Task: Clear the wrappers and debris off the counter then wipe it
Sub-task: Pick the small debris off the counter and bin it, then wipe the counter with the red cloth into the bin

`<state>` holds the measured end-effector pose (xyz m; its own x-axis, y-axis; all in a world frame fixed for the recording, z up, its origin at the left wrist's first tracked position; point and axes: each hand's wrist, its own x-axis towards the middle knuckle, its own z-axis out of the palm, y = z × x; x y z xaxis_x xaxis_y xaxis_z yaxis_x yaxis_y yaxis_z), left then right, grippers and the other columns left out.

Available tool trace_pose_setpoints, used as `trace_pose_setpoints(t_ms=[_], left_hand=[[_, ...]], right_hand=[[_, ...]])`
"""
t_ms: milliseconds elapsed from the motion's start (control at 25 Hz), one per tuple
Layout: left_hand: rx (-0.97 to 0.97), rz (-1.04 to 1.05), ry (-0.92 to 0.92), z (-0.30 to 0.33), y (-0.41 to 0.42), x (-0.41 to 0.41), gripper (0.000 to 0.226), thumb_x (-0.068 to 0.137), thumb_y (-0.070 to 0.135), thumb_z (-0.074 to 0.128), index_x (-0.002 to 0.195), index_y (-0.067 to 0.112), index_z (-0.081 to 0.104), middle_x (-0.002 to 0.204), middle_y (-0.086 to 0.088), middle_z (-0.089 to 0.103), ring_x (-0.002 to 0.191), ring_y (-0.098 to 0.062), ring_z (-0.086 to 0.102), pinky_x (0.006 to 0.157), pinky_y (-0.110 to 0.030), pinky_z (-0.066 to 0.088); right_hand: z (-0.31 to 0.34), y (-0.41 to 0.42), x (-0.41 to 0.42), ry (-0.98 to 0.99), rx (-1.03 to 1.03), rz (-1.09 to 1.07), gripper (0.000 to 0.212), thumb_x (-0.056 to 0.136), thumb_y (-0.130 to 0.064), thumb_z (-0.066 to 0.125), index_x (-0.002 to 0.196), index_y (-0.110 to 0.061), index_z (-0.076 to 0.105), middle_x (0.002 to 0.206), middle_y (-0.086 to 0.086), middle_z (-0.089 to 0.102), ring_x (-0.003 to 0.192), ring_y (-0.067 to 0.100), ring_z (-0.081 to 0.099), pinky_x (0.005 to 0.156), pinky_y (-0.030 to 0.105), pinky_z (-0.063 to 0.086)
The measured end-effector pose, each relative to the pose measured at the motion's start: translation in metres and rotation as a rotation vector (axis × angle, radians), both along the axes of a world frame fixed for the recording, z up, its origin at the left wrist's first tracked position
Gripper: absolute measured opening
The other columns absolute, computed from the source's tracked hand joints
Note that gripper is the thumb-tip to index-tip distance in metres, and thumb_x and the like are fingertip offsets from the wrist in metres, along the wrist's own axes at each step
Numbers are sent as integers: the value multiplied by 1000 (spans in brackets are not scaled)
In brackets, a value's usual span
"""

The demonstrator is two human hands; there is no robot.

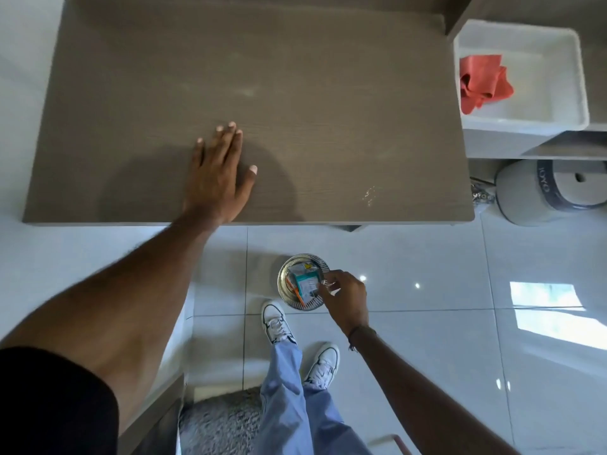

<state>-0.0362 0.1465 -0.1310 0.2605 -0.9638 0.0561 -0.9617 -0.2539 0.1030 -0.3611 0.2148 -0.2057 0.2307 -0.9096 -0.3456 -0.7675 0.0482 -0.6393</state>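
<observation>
One counter [295,93], one small patch of crumbs [369,194] near its front right edge, one round bin [285,292] on the floor holding several wrappers [303,284], one red cloth [481,83] in a white tub [558,93]. Left hand [220,172] lies flat on the counter, fingers spread wide; right hand [346,297] hangs over the bin — fingertips pinching a small clear scrap.

The grey wood-grain counter [295,77] lies almost bare, with pale smudges across its middle and a small scatter of light crumbs [369,194] near its front right edge. The wrappers [303,282], one teal and white, one with orange, sit crumpled in a small round metal bin [283,287] on the floor. A red cloth [481,82] lies bunched in a white tub [571,77] right of the counter.
</observation>
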Motion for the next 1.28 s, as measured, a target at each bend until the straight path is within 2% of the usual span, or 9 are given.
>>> trace_pose_setpoints(t_ms=[200, 360, 400, 520, 640, 800, 960, 1080, 1280], left_hand=[[-2, 0, -14, -3, 0, 0, 70, 104, 49, 29, 163, 12, 21, 174, -8, 22, 161, -27, 22, 129, -56, 22], [79, 19, 41, 13, 0, -9, 68, 103, 42, 36, 161, 8, 26, 172, -13, 25, 159, -32, 26, 126, -58, 23], [115, 39, 61, 21, -4, -13, 67, 102, 39, 41, 160, 6, 30, 171, -15, 27, 158, -34, 28, 125, -59, 23], [210, 120, 141, 50, -30, -33, 61, 99, 37, 54, 151, 7, 42, 159, -21, 39, 146, -40, 40, 118, -59, 36], [147, 135, 402, 77, -74, -67, 52, 101, 31, 56, 146, 7, 49, 151, -22, 47, 140, -40, 47, 115, -53, 41], [57, 107, 726, 103, -152, -133, 45, 102, 19, 60, 141, -1, 55, 139, -27, 58, 130, -41, 58, 116, -46, 44], [65, 47, 863, 113, -239, -203, 39, 101, 15, 60, 137, 1, 58, 133, -21, 68, 120, -38, 67, 109, -45, 50], [97, -77, 790, 111, -296, -249, 38, 102, 18, 57, 137, 4, 58, 134, -16, 69, 123, -35, 67, 108, -46, 52], [185, -306, 328, 91, -388, -294, 40, 102, 16, 53, 141, 12, 53, 136, -11, 66, 125, -31, 61, 109, -43, 48]], right_hand=[[16, -10, -19, 46, -23, -1, 14, 77, -12, 71, 88, -20, 74, 82, -5, 73, 67, 13, 68, 63, 28, 58], [69, -38, -23, -4, -164, -56, 11, 80, -13, 70, 87, -21, 73, 78, -9, 71, 61, 6, 63, 60, 5, 45], [85, -48, -20, -24, -206, -84, 10, 81, -15, 69, 87, -22, 73, 77, -9, 71, 60, 6, 63, 60, 4, 44], [135, -89, -12, -125, -321, -178, 10, 80, -20, 65, 85, -25, 73, 77, -11, 70, 64, 7, 64, 61, 13, 50], [175, -145, -17, -189, -373, -294, 13, 81, -25, 64, 89, -23, 73, 76, -10, 69, 69, 6, 65, 64, 20, 55], [205, -230, -49, -200, -302, -435, 23, 80, -31, 66, 99, -21, 72, 77, -5, 72, 72, 13, 70, 73, 32, 61], [198, -322, -93, -189, -224, -568, 27, 82, -32, 72, 105, -18, 70, 79, -5, 74, 76, 15, 73, 81, 37, 60], [185, -389, -121, -121, -143, -534, 41, 82, -35, 74, 116, -15, 65, 98, 4, 78, 93, 23, 74, 84, 33, 55], [150, -485, -149, 7, 0, -442, 65, 83, -36, 68, 138, -7, 50, 128, 16, 67, 117, 35, 65, 97, 41, 51]])
